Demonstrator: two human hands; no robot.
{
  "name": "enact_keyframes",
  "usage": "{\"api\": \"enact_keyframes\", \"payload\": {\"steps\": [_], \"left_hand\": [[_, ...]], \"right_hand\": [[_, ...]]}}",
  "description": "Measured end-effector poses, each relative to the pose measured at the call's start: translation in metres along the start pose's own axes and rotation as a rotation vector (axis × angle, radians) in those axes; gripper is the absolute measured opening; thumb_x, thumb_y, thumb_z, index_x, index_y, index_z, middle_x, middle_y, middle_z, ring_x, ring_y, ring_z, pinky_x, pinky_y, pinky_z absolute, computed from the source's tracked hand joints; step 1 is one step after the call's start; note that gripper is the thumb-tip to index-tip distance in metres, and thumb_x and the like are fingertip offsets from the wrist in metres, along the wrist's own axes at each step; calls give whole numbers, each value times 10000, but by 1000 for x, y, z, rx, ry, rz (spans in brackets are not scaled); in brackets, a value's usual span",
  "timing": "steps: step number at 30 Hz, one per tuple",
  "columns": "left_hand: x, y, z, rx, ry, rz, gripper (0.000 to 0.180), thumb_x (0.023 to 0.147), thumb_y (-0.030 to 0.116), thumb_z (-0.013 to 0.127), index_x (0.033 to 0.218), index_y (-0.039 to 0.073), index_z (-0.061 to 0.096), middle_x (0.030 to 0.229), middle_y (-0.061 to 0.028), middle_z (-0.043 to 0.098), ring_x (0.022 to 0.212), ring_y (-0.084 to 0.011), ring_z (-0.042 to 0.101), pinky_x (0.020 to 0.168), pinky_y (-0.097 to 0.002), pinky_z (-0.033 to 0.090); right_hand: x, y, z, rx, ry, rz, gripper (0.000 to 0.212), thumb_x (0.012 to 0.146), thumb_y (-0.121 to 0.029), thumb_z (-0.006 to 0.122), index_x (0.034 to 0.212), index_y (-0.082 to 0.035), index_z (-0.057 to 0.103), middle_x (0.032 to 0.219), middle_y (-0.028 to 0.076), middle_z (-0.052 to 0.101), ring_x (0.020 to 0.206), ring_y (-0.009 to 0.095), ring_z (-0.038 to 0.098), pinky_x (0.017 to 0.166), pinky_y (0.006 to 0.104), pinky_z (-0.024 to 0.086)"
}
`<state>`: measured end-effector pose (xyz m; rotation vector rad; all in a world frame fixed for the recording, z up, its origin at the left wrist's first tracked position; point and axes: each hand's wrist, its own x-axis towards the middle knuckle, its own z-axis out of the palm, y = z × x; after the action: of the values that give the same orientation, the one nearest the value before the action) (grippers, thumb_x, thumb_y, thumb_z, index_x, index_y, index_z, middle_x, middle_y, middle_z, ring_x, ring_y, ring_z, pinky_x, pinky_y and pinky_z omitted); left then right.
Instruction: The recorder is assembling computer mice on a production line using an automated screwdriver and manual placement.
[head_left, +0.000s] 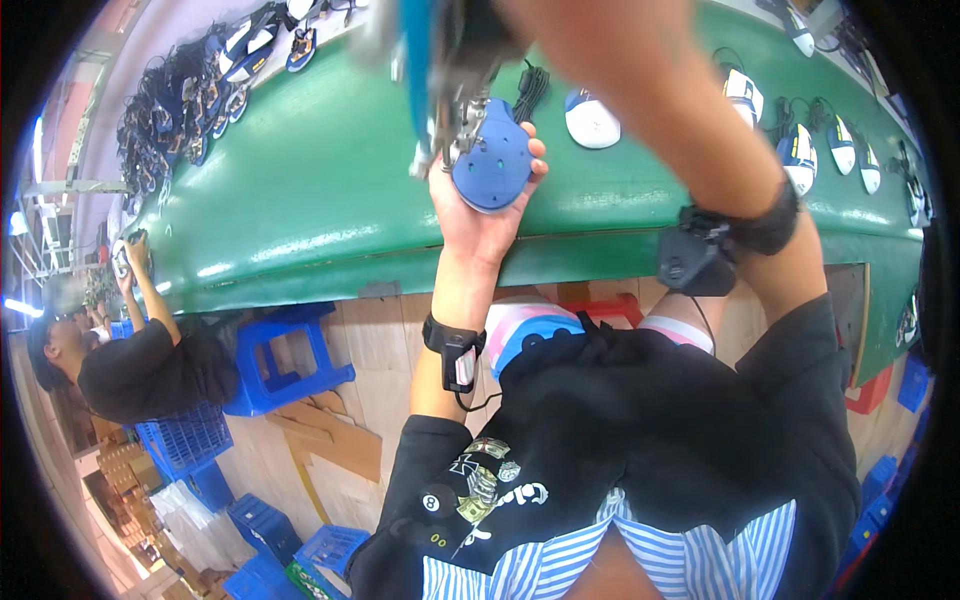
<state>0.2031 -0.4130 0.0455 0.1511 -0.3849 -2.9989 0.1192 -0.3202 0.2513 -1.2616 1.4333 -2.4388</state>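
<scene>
Blue oval plastic casing (495, 165) rests holes-up in the half-curled left hand (470, 222), presumably for steadiness beneath the blurred silvery metal tool (466, 122); grip of blurred right hand (550, 14) indiscernible.

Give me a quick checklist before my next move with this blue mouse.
1. Left hand holding the blue computer mouse: ok.
2. Mouse's flat blue side facing up: ok.
3. Alignment of the metal tool with a hole: cannot tell, blurred.
4. Grip of the right hand: cannot tell, cut off by the top edge.
5. Black cable bundled: ok, beyond the mouse.
6. White-and-blue mouse apart from the held one: ok.
</scene>
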Motion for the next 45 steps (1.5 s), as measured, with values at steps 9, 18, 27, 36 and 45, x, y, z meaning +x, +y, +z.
{"api": "enact_keyframes", "payload": {"steps": [9, 18, 27, 36, 45], "left_hand": [[1, -3, -1, 2, -18, 6, 574, 1003, 423, 349, 1343, -22, 472, 1203, -262, 526, 1011, -348, 546, 848, -427, 523], [5, -4, -2, 4, -31, -4, 600, 1004, 432, 381, 1351, -53, 440, 1199, -265, 527, 998, -350, 541, 833, -429, 522], [1, -5, 2, -16, -14, 0, 577, 995, 420, 401, 1319, -54, 462, 1188, -263, 527, 1005, -350, 538, 851, -424, 517], [5, -3, -1, 30, -26, 32, 577, 970, 414, 406, 1303, -51, 479, 1211, -269, 524, 1039, -360, 549, 916, -469, 526], [3, -2, -6, 4, 41, 13, 507, 981, 442, 397, 1200, 17, 566, 1127, -159, 644, 985, -328, 647, 877, -468, 543]], "right_hand": [[-2, -3, -33, -81, -38, -57, 118, 780, -4, 657, 711, -14, 561, 571, 28, 520, 559, 83, 551, 516, 268, 432], [-10, 5, -32, -90, -53, -40, 115, 781, -2, 659, 717, -14, 564, 579, 26, 527, 563, 82, 548, 519, 269, 433], [-18, 13, -27, -115, -50, -50, 112, 781, 0, 660, 723, -13, 566, 586, 23, 534, 568, 80, 544, 523, 269, 434], [-11, -2, -34, -93, -16, -66, 109, 782, 3, 662, 728, -12, 568, 594, 21, 541, 572, 79, 540, 527, 270, 435], [-19, -1, -26, -70, -48, -54, 106, 783, 5, 663, 734, -11, 570, 602, 19, 547, 576, 78, 536, 530, 270, 436]]}}
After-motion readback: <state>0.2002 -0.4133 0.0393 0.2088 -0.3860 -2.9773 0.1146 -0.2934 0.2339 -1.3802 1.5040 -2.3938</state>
